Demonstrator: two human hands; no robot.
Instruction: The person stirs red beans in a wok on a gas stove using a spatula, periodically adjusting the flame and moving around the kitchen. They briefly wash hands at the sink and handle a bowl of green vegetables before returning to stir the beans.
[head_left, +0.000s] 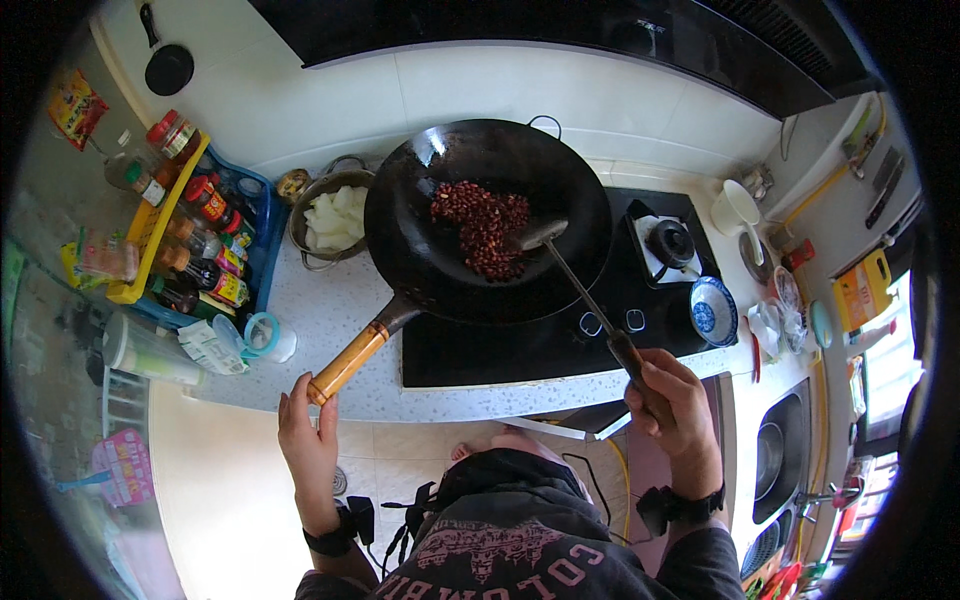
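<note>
A large black wok (405, 225) rests over the left side of the cooktop, its bamboo handle (352, 358) angled towards me. My left hand (311, 431) grips the end of that handle between thumb and fingers. Red-skinned peanuts (480, 221), as they appear, lie in a heap at the wok's middle. My right hand (671, 405) is closed around the wooden handle of a metal wok spatula (585, 289). The spatula's blade touches the right edge of the heap, inside the wok. Its handle crosses over the wok's near rim.
Left of the wok stands a metal pot (330, 255) of pale chunks. Beyond it, a blue basket (274, 225) holds several sauce bottles. The black cooktop (480, 352) has a second burner (670, 244) with a blue-and-white bowl (712, 311) nearby. A sink (780, 450) lies right; a range hood (525, 22) hangs above.
</note>
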